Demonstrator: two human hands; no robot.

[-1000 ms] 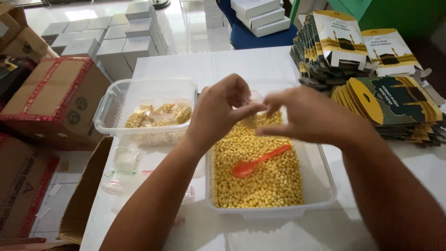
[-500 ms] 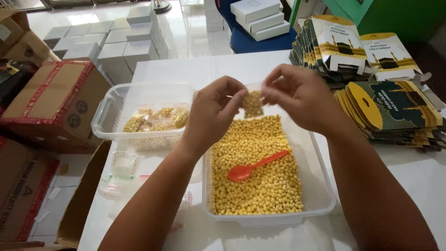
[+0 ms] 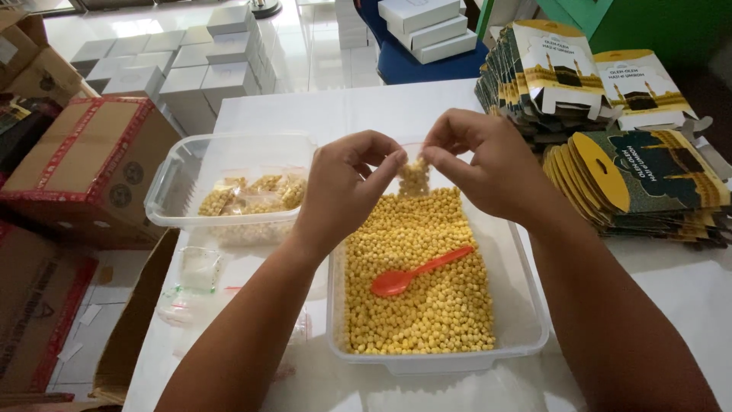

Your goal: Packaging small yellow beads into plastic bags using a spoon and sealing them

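My left hand (image 3: pixel 341 187) and my right hand (image 3: pixel 488 164) together pinch the top of a small clear bag (image 3: pixel 414 175) filled with yellow kernels. The bag hangs just above the far end of a clear plastic tub (image 3: pixel 526 305) full of the same yellow kernels (image 3: pixel 419 275). An orange plastic spoon (image 3: pixel 418 270) lies on the kernels in the tub's middle. To the left stands a second clear tub (image 3: pixel 171 183) holding several filled small bags (image 3: pixel 252 194).
Stacks of flat printed cartons (image 3: pixel 633 168) lie at the right on the white table (image 3: pixel 320 107). A pile of small clear bags (image 3: pixel 200 268) sits left of the tub. Brown cardboard boxes (image 3: pixel 84 160) stand at the left, white boxes (image 3: pixel 191 61) on the floor beyond.
Both hands rose from low over the kernels with the filled bag, then lowered slightly. The fingers now pinch along the bag's top edge.
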